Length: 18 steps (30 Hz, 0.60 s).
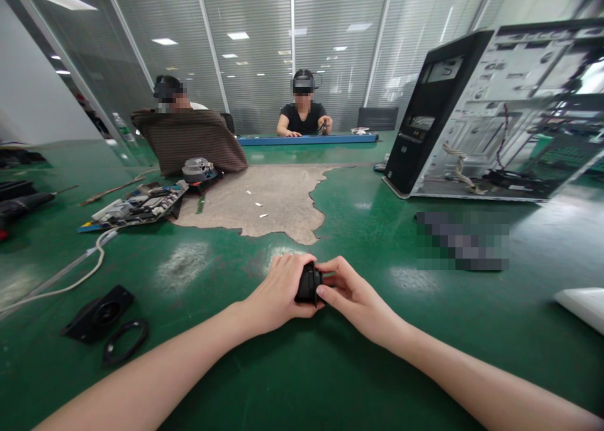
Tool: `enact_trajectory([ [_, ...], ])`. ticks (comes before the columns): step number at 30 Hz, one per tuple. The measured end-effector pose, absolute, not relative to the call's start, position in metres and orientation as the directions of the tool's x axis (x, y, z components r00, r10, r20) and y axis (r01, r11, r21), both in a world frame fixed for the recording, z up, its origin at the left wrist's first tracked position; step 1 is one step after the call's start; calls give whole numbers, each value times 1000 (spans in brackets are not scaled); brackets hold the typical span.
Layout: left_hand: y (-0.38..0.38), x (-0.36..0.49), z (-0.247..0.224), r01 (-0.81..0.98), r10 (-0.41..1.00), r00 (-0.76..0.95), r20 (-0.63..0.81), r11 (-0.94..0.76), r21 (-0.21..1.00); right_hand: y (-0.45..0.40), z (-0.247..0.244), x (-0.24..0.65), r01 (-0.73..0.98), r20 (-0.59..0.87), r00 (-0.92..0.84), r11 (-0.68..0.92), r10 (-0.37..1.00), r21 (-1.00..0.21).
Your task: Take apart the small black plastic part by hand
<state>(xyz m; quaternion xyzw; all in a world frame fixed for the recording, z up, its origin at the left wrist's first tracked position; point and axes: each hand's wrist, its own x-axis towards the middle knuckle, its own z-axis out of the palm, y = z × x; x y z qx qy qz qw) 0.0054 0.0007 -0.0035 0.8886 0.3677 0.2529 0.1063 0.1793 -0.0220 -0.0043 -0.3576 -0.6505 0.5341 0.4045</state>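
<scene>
Between my two hands is a small black part (307,284) with a rounded body and a thin raised rim; its kind is not clear. My left hand (282,286) wraps around its body from the left. From the right, my right hand (346,292) pinches the rim side between thumb and fingers. The part is held just over the green tabletop, and the fingers hide much of it. To the left of my forearm lie a black block with a round opening (101,313) and a black ring (125,341).
An opened computer case (443,123) stands at the right, near a blurred dark object (465,242). Circuit boards (139,204) and a cable (94,264) lie at the left. Behind a worn patch (278,198) is a brown cloth (189,138). Two people (304,113) sit across.
</scene>
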Motion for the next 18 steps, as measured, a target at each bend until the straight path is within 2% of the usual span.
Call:
enact_trajectory([
  [7,1,6,-2,597,710,598,372,-704,385,-23,-1,179,97,125,-413,180,902,-979],
  [12,1,6,-4,597,704,601,378,-710,373,-26,-1,182,54,170,-453,218,875,-974],
  [18,1,7,-4,595,706,590,391,-708,381,-24,-3,180,27,141,-421,168,896,-985],
])
